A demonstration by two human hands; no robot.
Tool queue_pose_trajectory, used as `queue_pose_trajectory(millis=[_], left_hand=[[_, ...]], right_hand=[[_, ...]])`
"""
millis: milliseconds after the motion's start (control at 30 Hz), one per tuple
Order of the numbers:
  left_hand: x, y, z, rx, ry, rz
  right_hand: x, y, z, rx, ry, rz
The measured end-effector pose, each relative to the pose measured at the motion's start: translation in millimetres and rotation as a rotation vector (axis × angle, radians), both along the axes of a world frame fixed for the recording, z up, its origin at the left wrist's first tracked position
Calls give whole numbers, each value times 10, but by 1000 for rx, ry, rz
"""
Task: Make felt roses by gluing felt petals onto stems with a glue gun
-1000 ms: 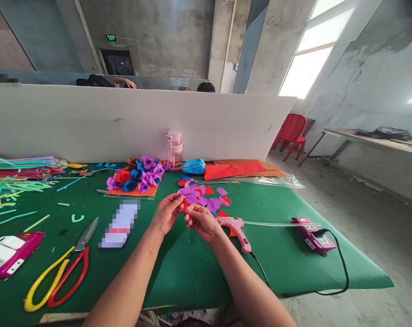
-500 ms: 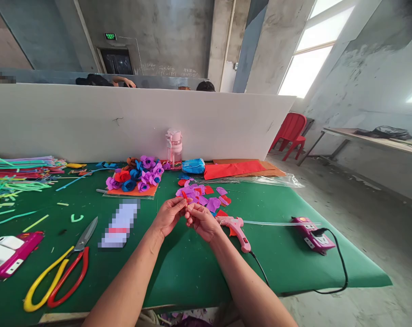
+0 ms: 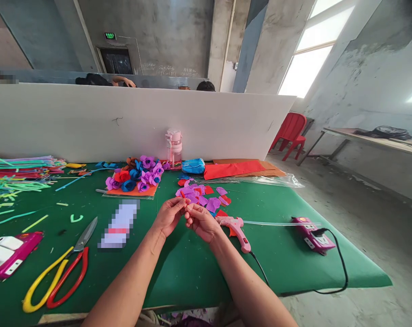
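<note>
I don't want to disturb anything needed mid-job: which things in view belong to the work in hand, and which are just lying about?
Likely part of the work:
small red piece, pinched between left hand and right hand
loose purple pieces
pink glue gun
made-up flowers
scissors, probably

Seemingly just about the place:
pink bottle
red chair

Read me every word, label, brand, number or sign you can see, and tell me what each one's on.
"EXIT": green sign; the characters above it are too small to read.
Wall writing: several scrawled lines, too blurred to read.
Pixelated rectangle: unreadable.
Right power strip: any markings are too small.
Glue gun, bottle: nothing legible.
</note>
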State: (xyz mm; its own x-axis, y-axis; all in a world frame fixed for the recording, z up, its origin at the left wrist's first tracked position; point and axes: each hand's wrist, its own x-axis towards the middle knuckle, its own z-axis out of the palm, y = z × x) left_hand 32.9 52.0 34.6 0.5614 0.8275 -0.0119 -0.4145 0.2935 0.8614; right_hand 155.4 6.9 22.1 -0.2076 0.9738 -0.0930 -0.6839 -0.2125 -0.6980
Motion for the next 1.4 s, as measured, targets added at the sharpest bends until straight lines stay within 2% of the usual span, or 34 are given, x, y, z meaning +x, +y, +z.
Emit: queue_pose_trajectory(millis=[333,533,667,800,900,1033,1200,1267,1400], left_hand=[[19,-13,0,-54,-32,42],[9,27,-10,-52,-49,102],[0,33,-16,-52,-35,86],[1,25,0,-45,-31,13],[-6,31,14,-67,-51,12],[-19,20,30,-26,22,-34],[-22,-2,40,31,59,-31],[-30,13,38,24,45,19],[-51,48,37,52,108,155]], right_hand=[[-11,-1,15,17,-49,15],[-49,-7,23,111,-304,-100],[-80,-12,14,149,-407,-97],[-74,-19,14,131,-363,-73],[-48,-15,21,100,-278,-110],[-29,-6,31,79,-202,-115],[-37,-7,31,95,-262,-86],[-23,-11,41,135,-389,-145],[37,-21,91,263,-725,-526]])
